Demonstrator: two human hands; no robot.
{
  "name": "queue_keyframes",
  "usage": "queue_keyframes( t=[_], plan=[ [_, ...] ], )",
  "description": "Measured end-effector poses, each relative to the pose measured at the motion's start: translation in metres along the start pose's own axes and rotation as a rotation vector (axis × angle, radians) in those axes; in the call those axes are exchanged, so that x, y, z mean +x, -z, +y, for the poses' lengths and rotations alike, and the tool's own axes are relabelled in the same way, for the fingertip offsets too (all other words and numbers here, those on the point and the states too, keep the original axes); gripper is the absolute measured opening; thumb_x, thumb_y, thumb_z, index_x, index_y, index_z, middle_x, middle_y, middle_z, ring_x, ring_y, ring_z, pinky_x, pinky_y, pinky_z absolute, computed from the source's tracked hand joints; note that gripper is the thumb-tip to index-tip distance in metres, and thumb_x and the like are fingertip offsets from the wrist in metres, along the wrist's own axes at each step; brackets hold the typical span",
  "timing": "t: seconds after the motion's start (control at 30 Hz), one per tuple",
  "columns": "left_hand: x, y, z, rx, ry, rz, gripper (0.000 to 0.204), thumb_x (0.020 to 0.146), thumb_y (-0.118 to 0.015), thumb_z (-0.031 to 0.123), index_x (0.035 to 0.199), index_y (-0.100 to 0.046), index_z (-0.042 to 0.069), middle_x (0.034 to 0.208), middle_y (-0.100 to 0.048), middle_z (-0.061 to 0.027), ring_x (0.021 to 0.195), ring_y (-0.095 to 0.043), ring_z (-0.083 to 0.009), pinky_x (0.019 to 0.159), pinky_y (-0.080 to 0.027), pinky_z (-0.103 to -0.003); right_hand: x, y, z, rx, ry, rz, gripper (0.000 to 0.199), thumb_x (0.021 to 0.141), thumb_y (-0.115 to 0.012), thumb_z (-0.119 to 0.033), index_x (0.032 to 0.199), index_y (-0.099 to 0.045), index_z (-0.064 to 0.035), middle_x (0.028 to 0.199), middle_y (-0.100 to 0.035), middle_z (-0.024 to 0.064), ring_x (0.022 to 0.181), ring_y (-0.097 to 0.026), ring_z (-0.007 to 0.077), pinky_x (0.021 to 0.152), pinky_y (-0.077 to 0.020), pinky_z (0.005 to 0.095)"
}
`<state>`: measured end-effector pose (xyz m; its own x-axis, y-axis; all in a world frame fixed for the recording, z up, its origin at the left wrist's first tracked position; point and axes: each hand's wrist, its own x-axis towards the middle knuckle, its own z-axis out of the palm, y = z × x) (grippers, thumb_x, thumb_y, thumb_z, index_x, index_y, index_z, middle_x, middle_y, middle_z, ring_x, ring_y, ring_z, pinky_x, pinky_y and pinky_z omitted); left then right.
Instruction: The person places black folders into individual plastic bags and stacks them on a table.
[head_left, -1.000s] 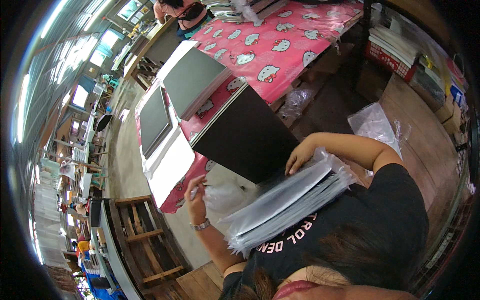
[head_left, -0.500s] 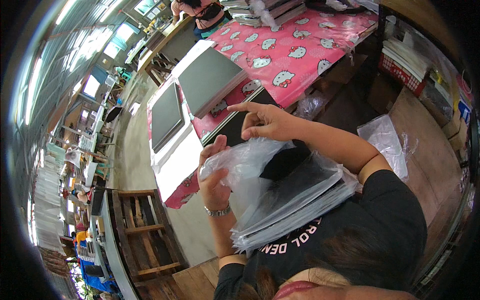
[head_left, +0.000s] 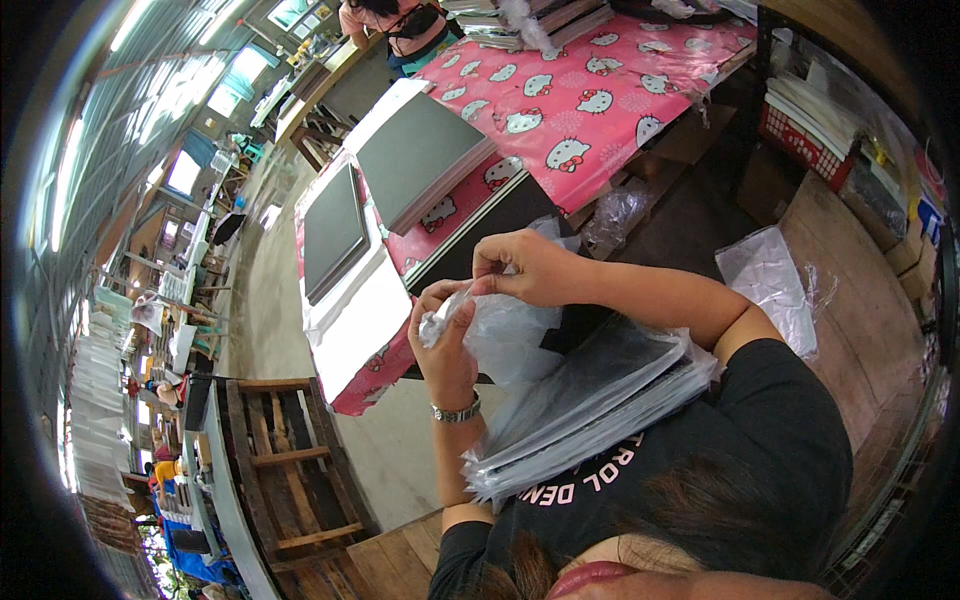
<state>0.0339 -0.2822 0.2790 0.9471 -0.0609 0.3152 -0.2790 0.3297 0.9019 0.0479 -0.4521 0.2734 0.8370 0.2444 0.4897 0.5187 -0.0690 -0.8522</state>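
My left hand [head_left: 443,338] is closed on a bunched piece of clear plastic [head_left: 515,335]. My right hand [head_left: 535,268] pinches the same plastic, its fingertips close against the left; the hands are together in front of me. The plastic hangs below them, above a pile of clear plastic sheets [head_left: 590,410] resting against my black shirt [head_left: 760,450]. A black board [head_left: 520,208] stands just beyond my hands. Grey boards [head_left: 415,160] lie stacked on the pink tablecloth [head_left: 545,120].
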Motion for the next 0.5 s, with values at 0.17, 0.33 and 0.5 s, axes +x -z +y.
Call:
queue_keyframes(
  t=[0.17,0.33,0.5],
  plan=[
    [0.0,0.007,0.001,0.023,0.027,0.002,0.023,0.074,-0.07,-0.004,0.074,-0.048,0.005,0.078,-0.06,-0.0062,0.07,-0.055,-0.011,0.065,-0.046,-0.025,0.003,0.008,-0.006,-0.152,-0.017,0.017,0.012,0.083,-0.065,-0.011,0.078,-0.061,-0.0002,0.072,-0.059,0.0062,0.068,-0.053,0.0101,0.064,-0.0447,0.0283],
    [-0.002,0.004,-0.007,0.016,0.024,-0.021,0.014,0.08,-0.067,0.004,0.084,-0.054,0.003,0.081,-0.06,-0.003,0.069,-0.053,-0.0083,0.064,-0.044,-0.022,0.017,-0.001,0.008,0.165,0.251,0.218,0.01,0.084,-0.064,-0.01,0.079,-0.061,-0.0023,0.066,-0.055,-0.0003,0.061,-0.051,0.0083,0.056,-0.0429,0.0243],
    [-0.007,0.011,0.001,-0.097,0.167,-0.086,0.021,0.085,-0.064,0.014,0.099,-0.056,0.001,0.089,-0.061,-0.0034,0.076,-0.056,-0.0108,0.07,-0.046,-0.024,0.001,-0.01,0.002,0.613,-0.202,-0.013,0.023,0.091,-0.057,-0.023,0.075,-0.055,-0.0071,0.064,-0.049,-0.006,0.055,-0.041,0.0019,0.048,-0.0328,0.0199]
  ],
)
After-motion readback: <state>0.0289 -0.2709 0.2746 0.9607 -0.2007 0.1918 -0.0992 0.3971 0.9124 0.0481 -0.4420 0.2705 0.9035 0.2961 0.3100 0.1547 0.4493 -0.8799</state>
